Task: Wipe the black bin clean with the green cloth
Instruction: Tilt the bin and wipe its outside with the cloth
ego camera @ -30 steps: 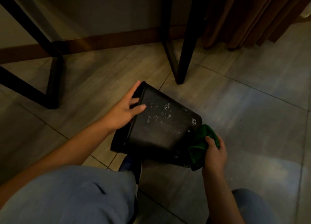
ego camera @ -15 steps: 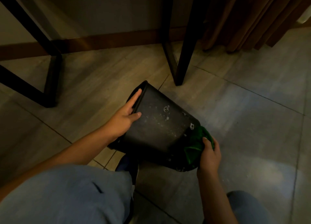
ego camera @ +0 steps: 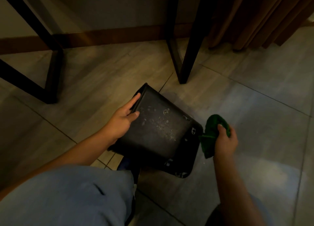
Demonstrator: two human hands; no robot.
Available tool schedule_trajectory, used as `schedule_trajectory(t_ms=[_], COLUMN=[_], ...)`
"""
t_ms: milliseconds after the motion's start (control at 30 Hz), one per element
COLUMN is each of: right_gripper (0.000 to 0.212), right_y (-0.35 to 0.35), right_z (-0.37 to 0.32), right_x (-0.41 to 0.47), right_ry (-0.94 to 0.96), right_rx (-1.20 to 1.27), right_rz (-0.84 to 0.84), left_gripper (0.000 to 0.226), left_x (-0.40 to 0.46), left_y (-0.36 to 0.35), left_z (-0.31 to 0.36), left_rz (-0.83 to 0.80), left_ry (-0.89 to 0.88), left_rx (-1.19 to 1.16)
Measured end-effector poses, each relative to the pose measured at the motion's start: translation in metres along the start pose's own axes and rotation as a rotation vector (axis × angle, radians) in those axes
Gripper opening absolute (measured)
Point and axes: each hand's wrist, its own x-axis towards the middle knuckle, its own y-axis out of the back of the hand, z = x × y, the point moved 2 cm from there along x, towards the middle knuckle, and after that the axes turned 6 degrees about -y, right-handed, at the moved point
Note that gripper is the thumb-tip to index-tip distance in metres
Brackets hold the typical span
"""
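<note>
Since half a second ago your right hand (ego camera: 225,141) has pulled the cloth (ego camera: 214,125) off the bin's (ego camera: 158,132) base; it now sits just right of the bin's lower right corner, with only a fold of it reaching that corner, and whether it touches is hard to tell. Your right fingers are curled shut around the bunched green cloth, thumb on top, one end sticking up and another hanging down below the fist.

Your left hand (ego camera: 123,118) is where it was, at the bin's upper left: fingers hooked over the rim, thumb flat on the dusty side wall, a loose open grip rather than a clamp. The bin lies tilted at mid-frame, mouth toward the upper left, base toward the lower right (pale specks and smears show on the side and the base).

Your fingertips inside the rim are hidden. The bin's inside cannot be seen. Your knee (ego camera: 68,195) in pale blue cloth fills the lower left and covers the bin's near edge. Dark table legs (ego camera: 186,55) stand above on the tiled floor (ego camera: 254,106), cut off by the top edge. Light is dim.
</note>
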Motion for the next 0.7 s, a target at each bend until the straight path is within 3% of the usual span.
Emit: schedule_trajectory(t_ms=[333,533,700], right_gripper=[0.064,0.051,0.05], right_y=[-0.036,-0.044,-0.052], right_z=[0.053,0.05,0.045], right_x=[-0.012,-0.014,-0.018], right_ry=[0.226,0.193,0.229], right_rx=[-0.442,-0.316,-0.335], right_rz=[-0.018,-0.032,-0.062], left_gripper=[0.058,0.064,0.063], left_x=[-0.007,-0.01,-0.013], left_y=[-0.003,-0.003,0.007], left_z=[0.009,0.017,0.009], left_rz=[-0.044,-0.135,-0.074], left_ry=[-0.055,-0.101,-0.076], left_rx=[0.004,0.141,0.095])
